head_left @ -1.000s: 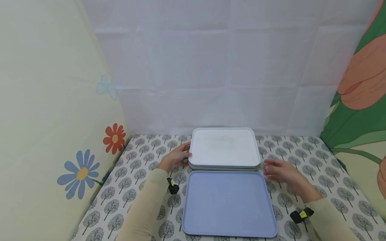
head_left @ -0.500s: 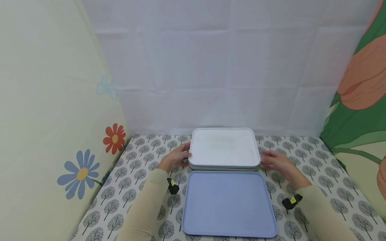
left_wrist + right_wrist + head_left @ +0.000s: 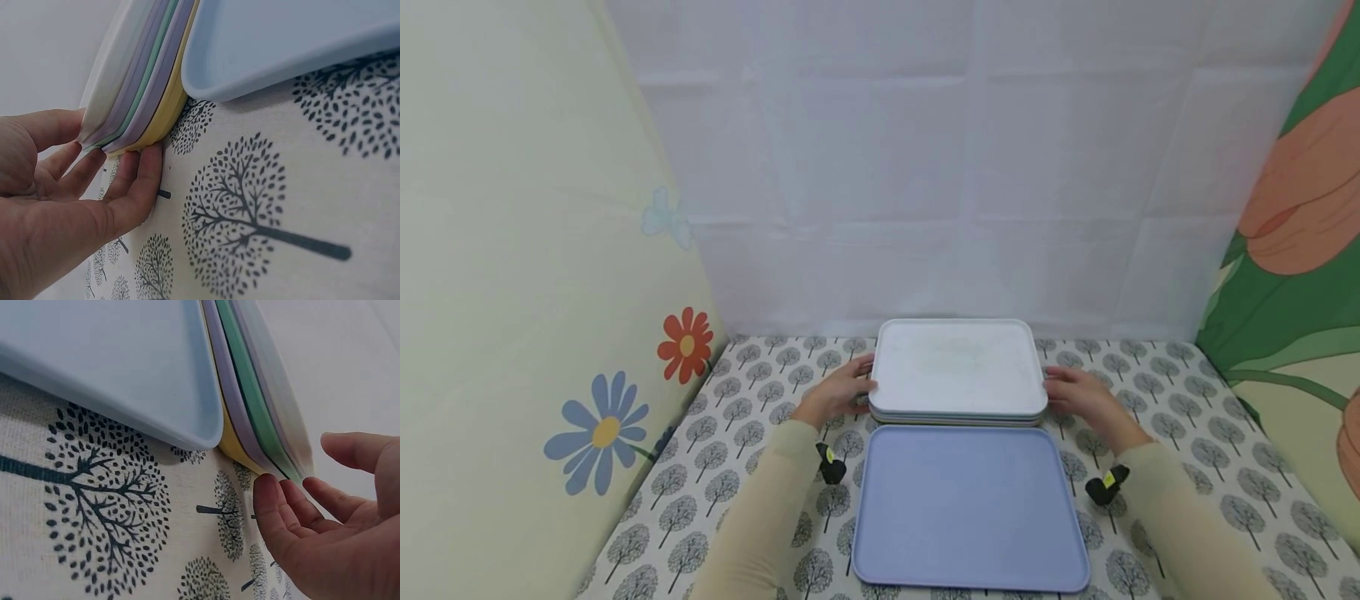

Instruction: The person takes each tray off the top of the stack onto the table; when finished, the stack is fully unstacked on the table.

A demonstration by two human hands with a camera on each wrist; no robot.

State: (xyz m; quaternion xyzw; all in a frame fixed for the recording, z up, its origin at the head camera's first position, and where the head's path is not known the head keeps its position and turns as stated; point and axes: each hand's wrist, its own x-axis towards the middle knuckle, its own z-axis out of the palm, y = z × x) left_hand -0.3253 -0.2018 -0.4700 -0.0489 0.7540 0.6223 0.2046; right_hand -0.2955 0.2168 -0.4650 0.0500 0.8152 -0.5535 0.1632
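A stack of trays stands at the back of the table, a white tray on top. Lavender, green and yellow trays lie below it, with the yellow tray at the bottom. My left hand grips the stack's left side, its thumb at the white rim and its curved fingers along the lower edges. At the right side is my right hand, its fingertips right at the stack's lower corner. The right thumb stands apart from the white rim.
A single light blue tray lies flat in front of the stack, close against it. The tree-print cloth covers the table. A white sheet hangs behind, and flower-print walls flank both sides.
My right hand has moved left and slightly up to the stack's right edge, from a small gap away. The left hand and the trays have stayed in place.
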